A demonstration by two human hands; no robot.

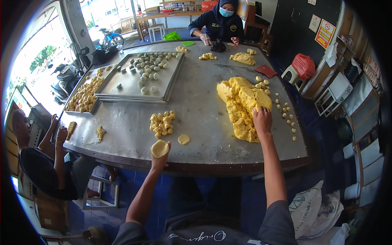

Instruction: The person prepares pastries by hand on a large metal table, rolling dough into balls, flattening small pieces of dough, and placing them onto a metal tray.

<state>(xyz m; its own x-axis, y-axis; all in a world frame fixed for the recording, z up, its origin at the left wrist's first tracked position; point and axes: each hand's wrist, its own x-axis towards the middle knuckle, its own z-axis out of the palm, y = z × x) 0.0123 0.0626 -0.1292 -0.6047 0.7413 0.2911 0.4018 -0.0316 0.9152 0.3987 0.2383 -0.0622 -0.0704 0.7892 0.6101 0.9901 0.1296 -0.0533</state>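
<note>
A flat round of pale dough (159,149) lies on the palm of my left hand (159,163), just over the table's front edge. The fingers curl round its underside. My right hand (262,118) is at the right side of a large, crumbly yellow dough mass (241,102), fingers bent and dug into it. Another flattened dough round (183,139) lies on the table beside my left hand. Behind it is a heap of small dough balls (162,123). A line of more small balls (289,116) runs down the right side of the yellow mass.
Stacked metal trays (134,98) hold greenish balls; another tray (67,107) holds tan balls. Across the metal table (196,106) a masked, gloved person (218,24) works by a dark lump (218,47). Someone sits at the left (45,163). A red scraper (266,71) lies at the far right.
</note>
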